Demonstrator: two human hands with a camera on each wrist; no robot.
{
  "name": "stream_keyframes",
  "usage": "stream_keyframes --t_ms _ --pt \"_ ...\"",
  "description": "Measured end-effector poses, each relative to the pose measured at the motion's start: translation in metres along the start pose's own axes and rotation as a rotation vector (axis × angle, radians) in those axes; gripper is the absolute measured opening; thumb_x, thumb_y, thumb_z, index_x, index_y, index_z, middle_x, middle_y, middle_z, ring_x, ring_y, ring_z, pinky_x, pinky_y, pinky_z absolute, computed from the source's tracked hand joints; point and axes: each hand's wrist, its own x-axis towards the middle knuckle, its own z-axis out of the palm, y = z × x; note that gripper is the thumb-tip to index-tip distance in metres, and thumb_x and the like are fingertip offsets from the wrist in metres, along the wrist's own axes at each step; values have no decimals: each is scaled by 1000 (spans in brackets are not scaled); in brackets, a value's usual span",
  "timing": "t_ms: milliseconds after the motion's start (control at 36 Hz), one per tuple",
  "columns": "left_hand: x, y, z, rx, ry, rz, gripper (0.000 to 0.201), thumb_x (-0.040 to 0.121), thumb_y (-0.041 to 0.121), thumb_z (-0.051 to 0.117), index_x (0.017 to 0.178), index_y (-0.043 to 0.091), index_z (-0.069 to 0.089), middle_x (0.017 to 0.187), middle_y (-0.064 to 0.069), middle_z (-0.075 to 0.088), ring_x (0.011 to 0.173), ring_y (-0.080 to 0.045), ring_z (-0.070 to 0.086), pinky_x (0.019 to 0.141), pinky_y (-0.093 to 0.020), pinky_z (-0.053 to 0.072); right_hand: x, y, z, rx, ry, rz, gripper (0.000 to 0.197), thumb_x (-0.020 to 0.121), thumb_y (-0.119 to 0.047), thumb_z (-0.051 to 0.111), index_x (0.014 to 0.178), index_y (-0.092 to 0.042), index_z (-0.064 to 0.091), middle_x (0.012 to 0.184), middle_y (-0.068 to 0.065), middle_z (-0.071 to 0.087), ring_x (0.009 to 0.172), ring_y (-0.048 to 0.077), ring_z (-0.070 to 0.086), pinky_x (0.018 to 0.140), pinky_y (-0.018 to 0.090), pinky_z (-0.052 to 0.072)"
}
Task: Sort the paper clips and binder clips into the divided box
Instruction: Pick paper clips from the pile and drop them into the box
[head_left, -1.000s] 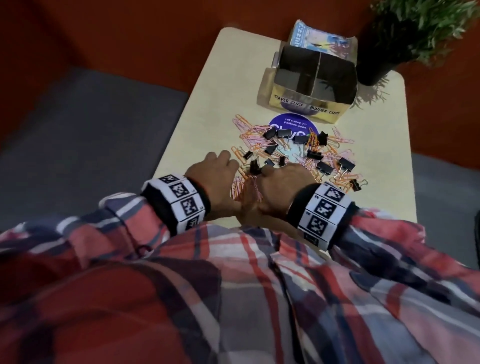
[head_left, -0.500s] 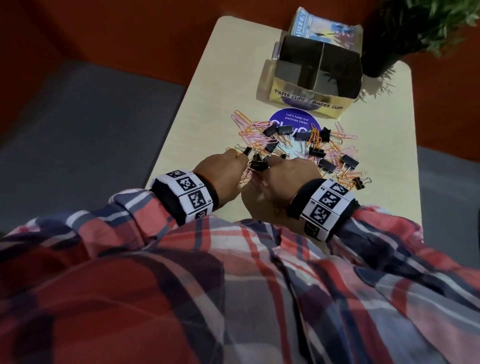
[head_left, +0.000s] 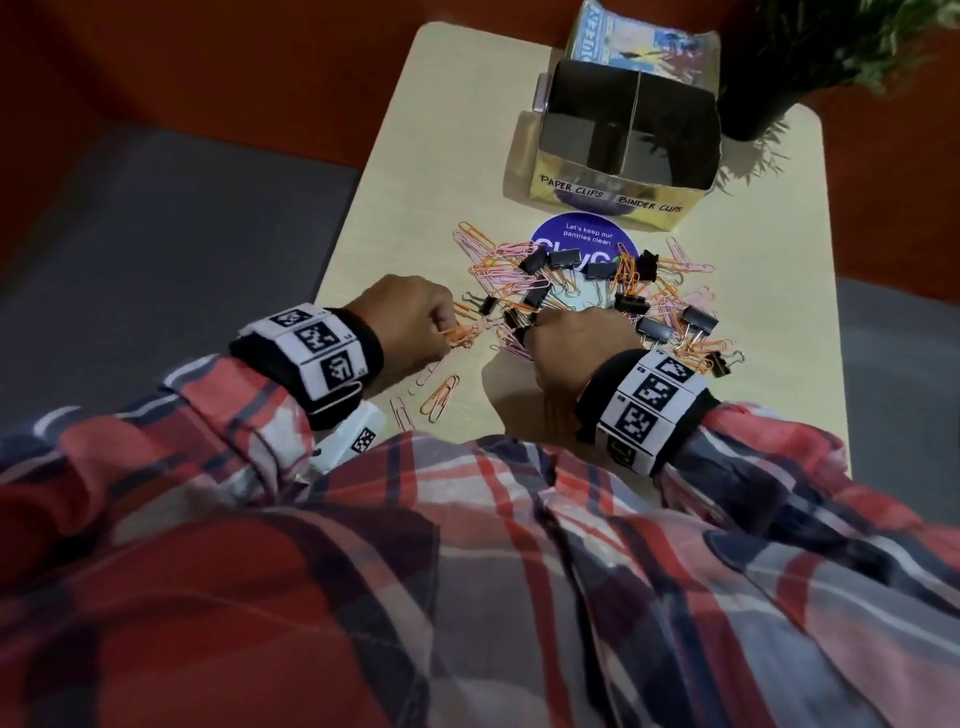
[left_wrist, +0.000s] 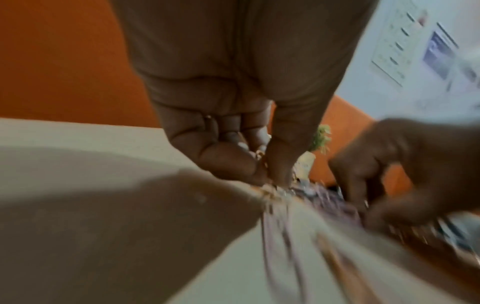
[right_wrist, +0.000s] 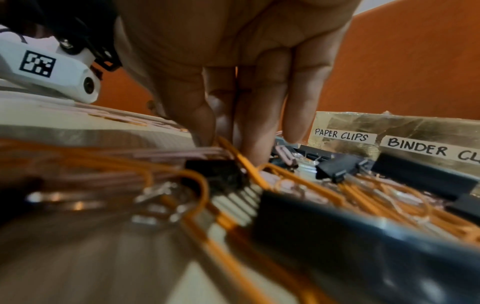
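Note:
A heap of pink and orange paper clips (head_left: 498, 270) and black binder clips (head_left: 563, 257) lies mid-table. Behind it stands the gold divided box (head_left: 608, 195), labelled PAPER CLIPS on the left and BINDER CLIPS on the right; both compartments look dark. My left hand (head_left: 449, 325) sits at the heap's near left edge, fingers curled, and pinches a few orange paper clips (head_left: 460, 335); its fingertips (left_wrist: 262, 162) meet over them. My right hand (head_left: 532, 325) reaches into the heap's near side. Its thumb and fingers (right_wrist: 228, 146) pinch paper clips just above a binder clip (right_wrist: 215, 174).
A dark potted plant (head_left: 769, 88) stands right of the box. A round purple sticker (head_left: 582, 236) lies under the heap. Loose paper clips (head_left: 439, 400) lie near the table's front edge. The table (head_left: 415, 156) is narrow, with grey floor on both sides.
My left hand, flat on the table a second ago, has curled and taken hold of orange paper clips. My right hand has edged forward into the heap.

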Motion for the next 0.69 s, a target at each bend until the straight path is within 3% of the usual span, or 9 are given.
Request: stream_keyframes --t_ms 56,139,222,361,417,472,556,639,694 --pt "4 2 -11 -48 24 14 7 80 15 71 83 18 65 75 8 60 77 -17 58 70 -27 46 -1 2 2 1 10 -7 31 98 -17 38 119 -9 60 119 9 59 104 33 61 79 39 48" --pt "16 10 -30 -118 99 60 12 78 11 74 83 16 65 68 14 53 64 -8 51 59 -22 38 -2 4 4 -14 27 -26 33 100 -20 35 120 -10 59 118 8 57 102 31 62 74 38 48" --pt "39 29 -52 -131 173 97 13 77 11 75 85 14 66 67 11 55 59 -6 50 56 -21 39 -2 5 6 -16 19 -55 33 101 -28 38 121 -12 58 114 7 55 96 29 63 69 37 48" --pt "84 72 -78 -74 305 176 15 81 10 68 96 11 70 80 1 65 86 -23 63 72 -27 45 -2 5 11 26 48 -45 29 97 -30 51 122 -17 58 108 2 56 84 23 61 62 32 45" --pt "101 87 -81 -10 359 191 15 82 11 66 96 13 70 99 -4 69 93 -23 62 72 -26 42 -2 5 12 41 43 -33 28 97 -29 52 122 -18 58 108 -1 56 77 19 53 62 31 44" --pt "114 97 -81 20 394 180 15 83 12 64 96 16 71 107 -5 69 97 -21 62 73 -25 41 -3 5 13 53 34 -30 27 97 -27 51 123 -19 58 110 -3 55 75 18 46 62 30 43" --pt "128 105 -75 74 379 165 20 87 13 62 104 10 72 113 -11 69 107 -28 62 88 -32 49 -5 7 14 93 52 -19 26 97 -25 51 121 -19 59 109 -4 55 75 19 47 63 30 46" --pt "136 101 -70 66 357 167 24 90 15 58 109 8 70 119 -12 66 112 -30 59 96 -34 47 -7 11 15 149 104 -25 25 96 -29 51 118 -23 61 105 -4 56 83 22 59 68 31 50" --pt "136 94 -67 33 349 174 24 90 13 59 111 11 70 123 -10 64 116 -28 58 98 -30 43 -7 14 17 186 112 -14 25 95 -32 49 115 -24 63 106 -4 58 90 24 62 68 30 46"
